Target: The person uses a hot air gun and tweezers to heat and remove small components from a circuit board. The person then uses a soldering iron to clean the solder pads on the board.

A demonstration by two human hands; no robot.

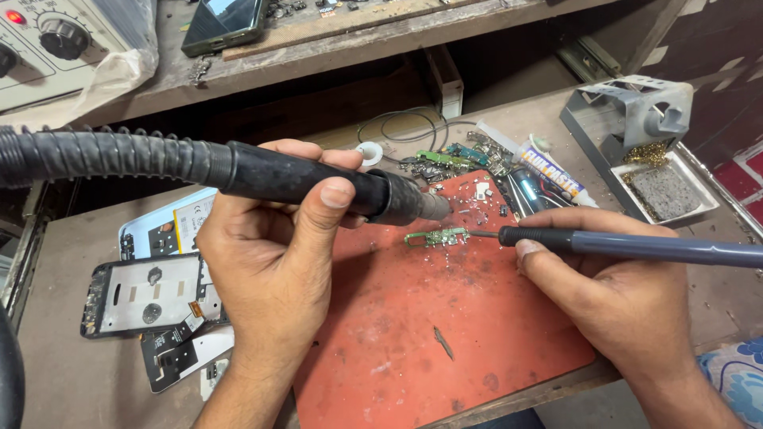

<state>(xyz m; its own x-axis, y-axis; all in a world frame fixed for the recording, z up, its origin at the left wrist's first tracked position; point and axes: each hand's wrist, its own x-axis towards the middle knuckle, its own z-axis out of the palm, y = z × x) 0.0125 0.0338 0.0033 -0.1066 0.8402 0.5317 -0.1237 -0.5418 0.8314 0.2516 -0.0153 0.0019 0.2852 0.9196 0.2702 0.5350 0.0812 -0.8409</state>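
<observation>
My left hand [274,254] grips a black hot-air wand [318,181] with a ribbed hose running off to the left; its metal nozzle points right, just above a small green circuit board [435,237]. That board lies on a red work mat [445,334]. My right hand [612,294] holds a blue-grey soldering iron [636,246] like a pen, its thin tip touching the right end of the green board.
Opened phone frames [147,294] lie left of the mat. Behind the mat are loose board parts, wires and a flux syringe [548,171]. A grey iron stand with sponge and brass wool [648,151] sits far right. A shelf above holds a phone [225,22] and a dial unit [48,44].
</observation>
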